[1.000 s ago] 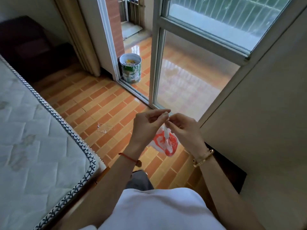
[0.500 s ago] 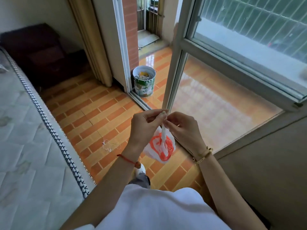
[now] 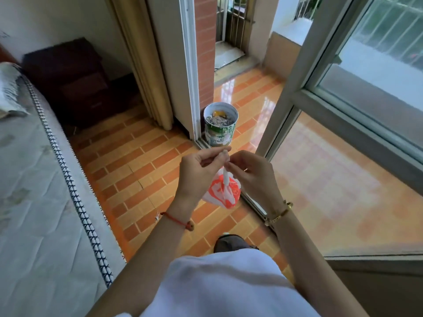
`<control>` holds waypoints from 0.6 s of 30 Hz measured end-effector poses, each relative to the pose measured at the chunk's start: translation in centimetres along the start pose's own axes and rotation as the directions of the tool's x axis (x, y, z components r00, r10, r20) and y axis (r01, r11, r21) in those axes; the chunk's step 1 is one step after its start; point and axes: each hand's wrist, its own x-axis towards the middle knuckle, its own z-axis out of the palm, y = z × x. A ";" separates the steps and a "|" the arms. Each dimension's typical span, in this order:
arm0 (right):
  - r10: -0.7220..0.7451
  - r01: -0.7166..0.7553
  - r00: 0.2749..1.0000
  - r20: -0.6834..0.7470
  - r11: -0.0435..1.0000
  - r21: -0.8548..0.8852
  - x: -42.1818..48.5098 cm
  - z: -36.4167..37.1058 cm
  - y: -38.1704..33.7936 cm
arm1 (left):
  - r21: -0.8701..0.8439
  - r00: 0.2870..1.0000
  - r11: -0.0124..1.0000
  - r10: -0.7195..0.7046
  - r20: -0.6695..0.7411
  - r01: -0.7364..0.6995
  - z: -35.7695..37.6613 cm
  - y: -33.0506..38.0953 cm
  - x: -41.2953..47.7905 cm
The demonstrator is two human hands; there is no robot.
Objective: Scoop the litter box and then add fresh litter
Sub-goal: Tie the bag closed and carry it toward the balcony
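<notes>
1. The left hand (image 3: 196,172) and right hand (image 3: 251,177) are both raised in front of the body. Each pinches the twisted neck (image 3: 225,177) of a small white-and-orange plastic bag (image 3: 223,194) between thumb and fingertips.
2. The bag hangs just below and between the two hands, clear of the tiled floor (image 3: 142,161). No litter box or scoop is in view.
3. Its rounded, sagging bottom suggests a small, fairly light load. The film looks thin, soft and slippery, so it would probably tear if snagged or stretched.
4. The twisted neck is the best hold, as the bunched layers are strongest there. Squeezing the belly could split it or push the contents out.
5. A filled tin can (image 3: 220,126) stands on the floor beyond the hands, by the door frame.
</notes>
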 end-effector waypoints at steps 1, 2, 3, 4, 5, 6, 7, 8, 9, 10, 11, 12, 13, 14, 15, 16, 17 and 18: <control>0.000 0.000 1.000 0.001 1.000 -0.005 1.6 0.4 0.4 | 0.011 1.000 1.000 0.002 -0.008 -0.002 -0.1 -0.2 1.7; 0.001 -0.001 1.000 0.005 1.000 -0.015 3.3 0.8 0.9 | 0.018 1.000 1.000 0.000 -0.017 0.001 -0.2 -0.4 3.4; 0.000 0.000 1.000 0.009 1.000 -0.028 4.9 1.2 1.4 | 0.018 1.000 1.000 -0.003 -0.028 0.004 -0.3 -0.6 5.0; -0.001 0.001 1.000 0.014 0.999 -0.038 6.5 1.5 1.8 | 0.016 0.999 1.000 -0.006 -0.039 0.007 -0.3 -0.8 6.6; 0.002 -0.002 1.000 0.022 0.999 -0.041 8.2 1.8 2.3 | 0.015 0.999 1.000 -0.011 -0.049 0.011 -0.3 -1.0 8.2; 0.008 -0.007 0.999 0.033 0.999 -0.041 9.9 2.1 2.9 | 0.016 0.998 1.000 -0.016 -0.058 0.017 -0.4 -1.2 9.8; 0.013 -0.011 0.999 0.047 0.999 -0.036 11.7 2.3 3.4 | 0.014 0.998 1.000 -0.021 -0.065 0.022 -0.4 -1.4 11.5; 0.012 -0.011 0.998 0.060 1.000 -0.025 13.4 2.5 4.0 | 0.007 0.997 1.000 -0.025 -0.070 0.025 -0.4 -1.6 13.2; 0.009 -0.007 0.997 0.074 1.000 -0.015 15.2 2.6 4.5 | 0.000 0.997 1.000 -0.030 -0.077 0.030 -0.3 -1.8 15.0; 0.002 -0.001 0.996 0.088 1.000 -0.012 17.1 2.6 5.0 | -0.001 0.996 0.999 -0.034 -0.084 0.034 -0.2 -1.9 16.8; -0.003 0.005 0.995 0.103 1.000 -0.017 19.0 2.6 5.5 | 0.005 0.995 0.999 -0.038 -0.092 0.039 -0.1 -2.0 18.7; -0.005 0.008 0.993 0.120 1.000 -0.021 20.9 2.6 6.0 | 0.010 0.994 0.999 -0.045 -0.099 0.047 0.0 -2.1 20.5; -0.005 0.007 0.991 0.137 1.000 -0.017 22.8 2.6 6.5 | 0.013 0.993 0.998 -0.053 -0.108 0.055 0.1 -2.2 22.4; -0.008 0.009 0.989 0.148 1.000 -0.010 24.6 2.5 7.0 | 0.014 0.992 0.998 -0.056 -0.112 0.058 0.2 -2.3 24.1; -0.012 0.014 0.988 0.155 1.000 -0.008 26.4 2.6 7.5 | 0.018 0.992 0.998 -0.053 -0.113 0.055 0.5 -2.4 25.9; -0.016 0.018 0.987 0.158 1.000 -0.012 28.2 2.6 8.1 | 0.023 0.992 0.998 -0.050 -0.112 0.053 0.7 -2.6 27.7; -0.014 0.018 0.988 0.157 1.000 -0.019 29.9 2.6 8.7 | 0.029 0.992 0.998 -0.052 -0.116 0.056 1.0 -2.7 29.5; -0.010 0.015 0.988 0.152 0.999 -0.031 31.5 2.6 9.3 | 0.031 0.991 0.998 -0.056 -0.125 0.061 1.3 -2.8 31.2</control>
